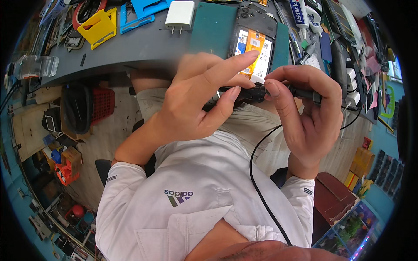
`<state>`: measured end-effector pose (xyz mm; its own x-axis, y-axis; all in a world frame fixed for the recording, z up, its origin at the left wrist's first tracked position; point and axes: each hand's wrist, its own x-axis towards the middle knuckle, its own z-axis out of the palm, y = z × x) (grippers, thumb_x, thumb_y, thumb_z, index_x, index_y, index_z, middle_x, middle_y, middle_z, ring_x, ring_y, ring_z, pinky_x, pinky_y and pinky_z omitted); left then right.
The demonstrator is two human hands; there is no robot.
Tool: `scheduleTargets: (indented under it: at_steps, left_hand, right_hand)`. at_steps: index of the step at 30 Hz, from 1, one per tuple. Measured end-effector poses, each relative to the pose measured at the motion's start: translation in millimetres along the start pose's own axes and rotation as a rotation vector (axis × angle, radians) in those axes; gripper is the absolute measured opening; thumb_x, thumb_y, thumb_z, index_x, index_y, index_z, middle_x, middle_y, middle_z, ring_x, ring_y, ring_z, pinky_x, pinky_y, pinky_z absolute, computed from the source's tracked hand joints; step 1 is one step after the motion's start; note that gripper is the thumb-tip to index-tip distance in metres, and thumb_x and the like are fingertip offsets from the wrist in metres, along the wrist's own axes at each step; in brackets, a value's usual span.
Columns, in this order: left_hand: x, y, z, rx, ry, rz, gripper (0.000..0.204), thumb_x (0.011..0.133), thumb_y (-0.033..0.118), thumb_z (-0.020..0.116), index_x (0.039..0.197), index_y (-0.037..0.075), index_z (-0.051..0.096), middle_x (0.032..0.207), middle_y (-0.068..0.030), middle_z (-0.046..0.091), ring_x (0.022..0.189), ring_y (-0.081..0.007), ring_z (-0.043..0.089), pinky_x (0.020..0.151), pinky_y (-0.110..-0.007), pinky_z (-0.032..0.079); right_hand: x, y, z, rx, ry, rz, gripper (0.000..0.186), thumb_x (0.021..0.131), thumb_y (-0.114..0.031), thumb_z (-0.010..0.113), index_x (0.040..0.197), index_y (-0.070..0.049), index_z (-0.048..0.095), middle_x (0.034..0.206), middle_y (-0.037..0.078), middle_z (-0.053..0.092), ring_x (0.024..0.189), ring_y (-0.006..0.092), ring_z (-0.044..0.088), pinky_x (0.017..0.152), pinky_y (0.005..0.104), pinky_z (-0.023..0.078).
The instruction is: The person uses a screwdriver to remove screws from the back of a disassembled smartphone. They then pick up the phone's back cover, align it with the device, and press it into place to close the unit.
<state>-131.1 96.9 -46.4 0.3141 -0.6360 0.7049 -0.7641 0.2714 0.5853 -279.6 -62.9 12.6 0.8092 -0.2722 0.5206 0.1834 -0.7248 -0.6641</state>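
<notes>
My left hand (189,98) grips a small black part (252,93) between thumb and fingers, with the index finger stretched out over it; a bit of silvery metal shows beside the thumb. My right hand (307,113) is curled, thumb and index pinched at the part's right end, round a dark elongated object (300,92); the detail at the fingertips is too small to make out. Just beyond both hands, an opened phone (257,24) with an orange ribbon across its battery lies on a green mat (209,30).
The grey bench (135,52) holds a white charger (179,15), yellow and blue plastic holders (99,28), glue tubes (300,19), tools and a white plug strip (352,91) at right. A black cable (257,182) hangs across my shirt. A red basket (102,106) stands below left.
</notes>
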Motion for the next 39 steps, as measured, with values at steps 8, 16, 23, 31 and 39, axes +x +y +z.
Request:
scheduleTargets:
  at_steps: [8, 16, 23, 31, 39]
  left_hand:
    - [-5, -3, -5, 0.044, -0.045, 0.04, 0.049, 0.091, -0.004, 0.066, 0.14, -0.007, 0.058, 0.11, -0.0124, 0.08, 0.1, -0.0219, 0.065, 0.089, -0.035, 0.047]
    - [-50, 16, 21, -0.617, 0.443, -0.659, 0.01, 0.099, 0.005, 0.067, 0.094, 0.004, 0.059, 0.077, 0.0013, 0.059, 0.074, -0.005, 0.052, 0.065, -0.024, 0.041]
    - [-33, 17, 40, -1.057, 0.127, -0.943, 0.028, 0.107, 0.024, 0.064, 0.105, -0.003, 0.073, 0.071, 0.0015, 0.062, 0.06, -0.004, 0.052, 0.054, -0.023, 0.038]
    - [-37, 16, 48, -1.016, 0.17, -0.885, 0.028, 0.108, 0.023, 0.063, 0.102, -0.003, 0.073, 0.067, 0.0019, 0.06, 0.058, -0.0031, 0.051, 0.053, -0.023, 0.039]
    - [-36, 16, 47, -0.992, 0.13, -0.907, 0.025, 0.108, 0.019, 0.061, 0.104, -0.004, 0.071, 0.089, -0.0081, 0.073, 0.06, -0.006, 0.055, 0.051, -0.024, 0.042]
  right_hand:
    - [6, -3, -2, -0.104, -0.083, -0.058, 0.037, 0.09, 0.007, 0.079, 0.122, 0.004, 0.06, 0.109, 0.018, 0.074, 0.09, 0.0189, 0.073, 0.079, 0.029, 0.059]
    - [41, -17, -15, -0.244, -0.324, -0.125, 0.045, 0.081, -0.001, 0.087, 0.12, 0.003, 0.065, 0.103, 0.013, 0.075, 0.081, 0.0203, 0.072, 0.073, 0.0279, 0.055]
    - [56, -23, -21, -0.445, -0.476, -0.092, 0.04, 0.078, -0.006, 0.09, 0.11, 0.001, 0.066, 0.097, 0.011, 0.074, 0.078, 0.0174, 0.07, 0.065, 0.0278, 0.054]
    - [52, -24, -14, -0.467, -0.415, 0.008, 0.041, 0.078, -0.007, 0.091, 0.108, 0.001, 0.065, 0.091, 0.01, 0.072, 0.074, 0.017, 0.067, 0.066, 0.0276, 0.053]
    - [47, -28, -13, -0.481, -0.336, 0.041, 0.042, 0.076, -0.008, 0.094, 0.105, 0.0, 0.065, 0.086, 0.007, 0.07, 0.069, 0.0147, 0.066, 0.063, 0.0256, 0.052]
